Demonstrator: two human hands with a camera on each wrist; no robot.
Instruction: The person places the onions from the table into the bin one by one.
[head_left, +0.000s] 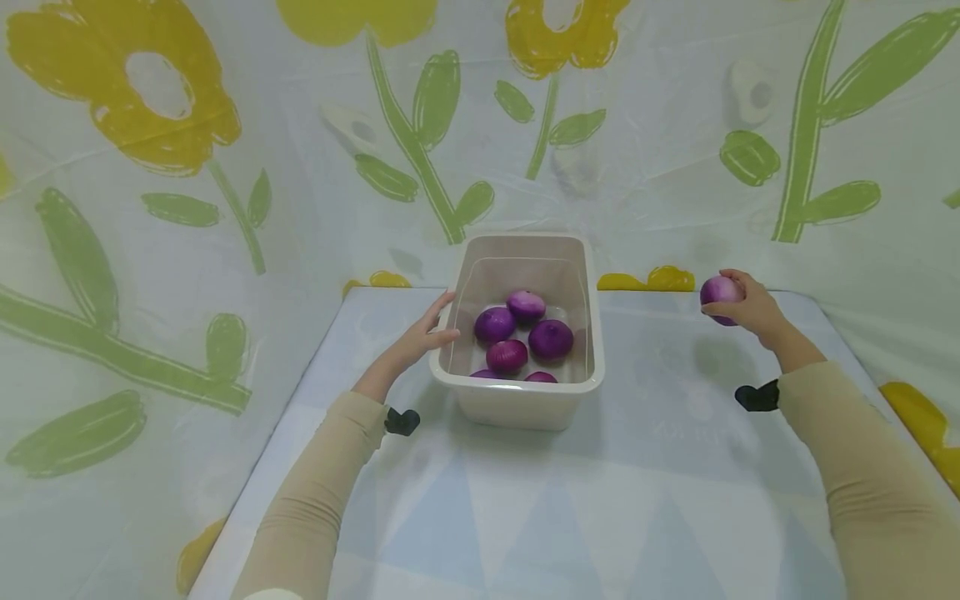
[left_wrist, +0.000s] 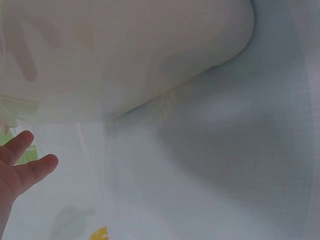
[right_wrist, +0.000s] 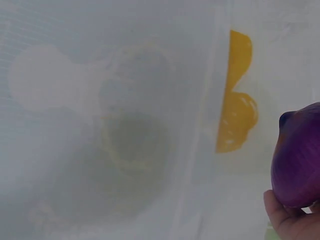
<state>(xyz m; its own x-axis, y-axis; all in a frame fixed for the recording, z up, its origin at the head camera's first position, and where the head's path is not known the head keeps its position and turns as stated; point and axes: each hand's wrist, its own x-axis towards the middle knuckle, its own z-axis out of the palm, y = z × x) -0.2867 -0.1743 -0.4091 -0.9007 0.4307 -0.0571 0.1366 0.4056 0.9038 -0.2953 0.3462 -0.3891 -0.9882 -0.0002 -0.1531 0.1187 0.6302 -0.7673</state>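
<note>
Right hand grasps purple onion near table's far right corner; left hand relaxed, fingers against tub left rim.

Left hand reaches forward with fingers straight; right hand is raised, fingers curled.

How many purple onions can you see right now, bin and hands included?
7: six onions in the bin, two of them half hidden behind its near wall, more possibly hidden; one onion in the right hand.
</note>
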